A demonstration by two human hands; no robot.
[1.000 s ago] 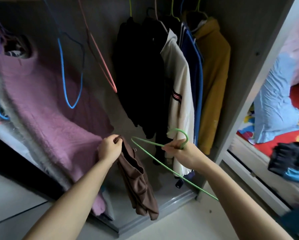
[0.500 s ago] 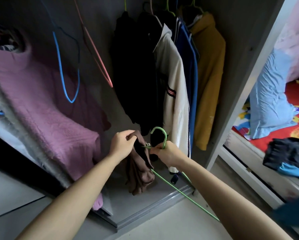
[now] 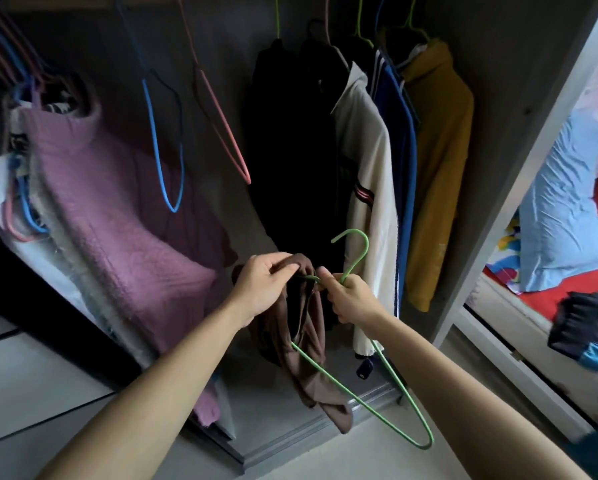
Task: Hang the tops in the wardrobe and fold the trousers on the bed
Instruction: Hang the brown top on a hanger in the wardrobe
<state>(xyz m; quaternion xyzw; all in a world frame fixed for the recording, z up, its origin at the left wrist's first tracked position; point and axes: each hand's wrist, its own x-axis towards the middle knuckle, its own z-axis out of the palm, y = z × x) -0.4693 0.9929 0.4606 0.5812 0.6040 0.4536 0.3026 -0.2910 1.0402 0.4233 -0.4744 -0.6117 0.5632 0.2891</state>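
We record left hand point(image 3: 263, 289) pinching the collar of the brown top point(image 3: 308, 362) | right hand point(image 3: 351, 299) clenched round green hanger point(image 3: 359, 399) neck, one arm inside that collar | top dangles above the wardrobe point(image 3: 498, 168) bottom front edge, mid-width, not yet hung.

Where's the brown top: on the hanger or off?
Partly on: one hanger arm is inside the top; the other arm is bare.
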